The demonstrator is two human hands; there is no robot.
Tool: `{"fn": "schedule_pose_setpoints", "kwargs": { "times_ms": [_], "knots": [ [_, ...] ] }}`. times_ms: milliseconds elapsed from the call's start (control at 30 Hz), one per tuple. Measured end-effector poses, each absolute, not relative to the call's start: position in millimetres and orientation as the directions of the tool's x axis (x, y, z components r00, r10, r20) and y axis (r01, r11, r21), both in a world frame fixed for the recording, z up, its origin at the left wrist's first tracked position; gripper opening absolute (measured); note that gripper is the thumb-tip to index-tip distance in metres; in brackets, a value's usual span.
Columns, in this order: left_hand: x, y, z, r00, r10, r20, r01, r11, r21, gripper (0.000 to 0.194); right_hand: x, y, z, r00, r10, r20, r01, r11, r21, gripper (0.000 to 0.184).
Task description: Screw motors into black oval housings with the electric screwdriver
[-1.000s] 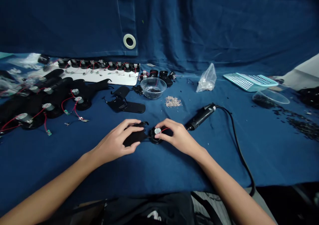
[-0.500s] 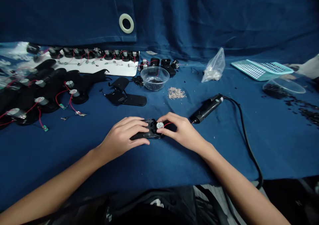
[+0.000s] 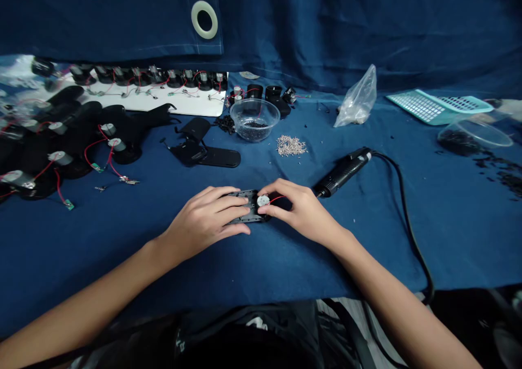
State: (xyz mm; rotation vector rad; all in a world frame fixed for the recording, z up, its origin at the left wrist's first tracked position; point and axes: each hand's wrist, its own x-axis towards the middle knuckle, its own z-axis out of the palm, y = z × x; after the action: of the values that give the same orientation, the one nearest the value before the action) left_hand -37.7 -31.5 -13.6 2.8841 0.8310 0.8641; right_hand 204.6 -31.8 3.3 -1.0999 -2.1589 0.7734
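Observation:
A black plastic housing (image 3: pixel 246 214) lies on the blue cloth in front of me, partly covered by my fingers. My left hand (image 3: pixel 210 212) rests over its left part and grips it, thumb along the near edge and fingers across the top. At the right end, my right hand (image 3: pixel 296 205) pinches a small round silver motor (image 3: pixel 263 200) between thumb and forefinger. A red wire (image 3: pixel 278 198) runs from the motor towards the right palm. The motor sits at the housing's end; whether it is fully seated I cannot tell.
A black electric screwdriver (image 3: pixel 345 171) with a cable lies right of my hands. Behind are a small screw pile (image 3: pixel 291 145), a clear bowl (image 3: pixel 255 127), black housing parts (image 3: pixel 204 146) and a plastic bag (image 3: pixel 359 99). Motor assemblies (image 3: pixel 61 158) crowd the left; a turquoise basket (image 3: pixel 438 108) stands right.
The view has tilted and shifted slightly. Both hands stay on the housing and motor, with only a slight shift of the fingers.

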Motion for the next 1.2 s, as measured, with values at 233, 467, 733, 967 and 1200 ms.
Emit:
{"fn": "schedule_pose_setpoints", "kwargs": {
  "times_ms": [233, 467, 733, 967, 1200],
  "knots": [
    [-38.5, -37.5, -14.4, 0.687, 0.498, 0.529, 0.505, -0.851, 0.145, 0.025, 203.6, -32.9, 4.3, -0.490, 0.839, 0.237, 0.495, 0.492, -0.716, 0.020],
    [-41.9, -37.9, -19.3, 0.666, 0.528, 0.528, 0.511, -0.838, 0.192, 0.027, 204.3, -32.3, 4.4, -0.494, 0.839, 0.228, 0.494, 0.487, -0.720, 0.021],
    [-37.4, -39.3, -16.1, 0.674, 0.538, 0.506, 0.505, -0.836, 0.216, 0.027, 204.0, -33.2, 5.2, -0.492, 0.839, 0.234, 0.502, 0.493, -0.711, 0.021],
    [-34.3, -39.6, -13.7, 0.665, 0.554, 0.501, 0.505, -0.828, 0.244, 0.025, 205.4, -32.2, 3.3, -0.500, 0.836, 0.227, 0.492, 0.490, -0.720, 0.022],
    [-33.8, -39.1, -12.4, 0.677, 0.559, 0.479, 0.509, -0.826, 0.243, 0.023, 206.6, -32.2, 0.5, -0.569, 0.798, 0.201, 0.510, 0.533, -0.675, 0.067]
  ]
}}
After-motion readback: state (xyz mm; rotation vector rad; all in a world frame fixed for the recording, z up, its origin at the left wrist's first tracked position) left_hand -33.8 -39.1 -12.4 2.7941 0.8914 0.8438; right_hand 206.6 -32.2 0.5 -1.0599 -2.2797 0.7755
